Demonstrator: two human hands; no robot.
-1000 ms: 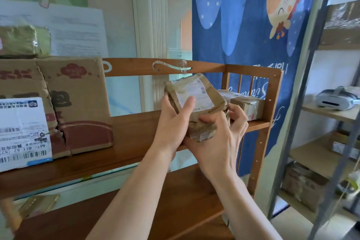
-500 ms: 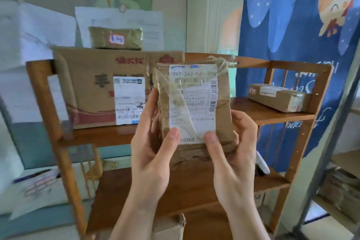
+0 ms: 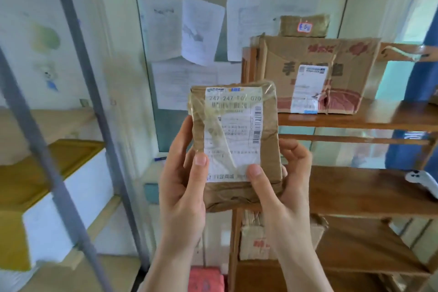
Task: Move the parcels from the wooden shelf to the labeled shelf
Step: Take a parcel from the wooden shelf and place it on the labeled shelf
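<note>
I hold a small brown taped parcel (image 3: 267, 140) upright in front of me, its white shipping label facing me. My left hand (image 3: 183, 187) grips its left edge, thumb on the label. My right hand (image 3: 282, 187) grips its right edge and bottom, thumb on the label's lower corner. Behind it to the right stands the wooden shelf (image 3: 355, 118), with a large brown cardboard box (image 3: 350, 73) on its top board and a small taped packet (image 3: 304, 26) on that box. A grey metal-framed shelf (image 3: 78, 92) with pale boards fills the left side.
On the metal shelf lies a white box with a mustard-yellow lid (image 3: 59, 173). Papers (image 3: 201, 28) hang on the wall behind. A white device (image 3: 424, 182) rests on the wooden shelf's middle board. Cardboard boxes (image 3: 258, 242) sit on a lower board, a pink item (image 3: 206, 280) below.
My view has swung left: the wooden shelf has slid to the right and the metal shelf has come into view on the left. Both hands still hold the parcel upright.
</note>
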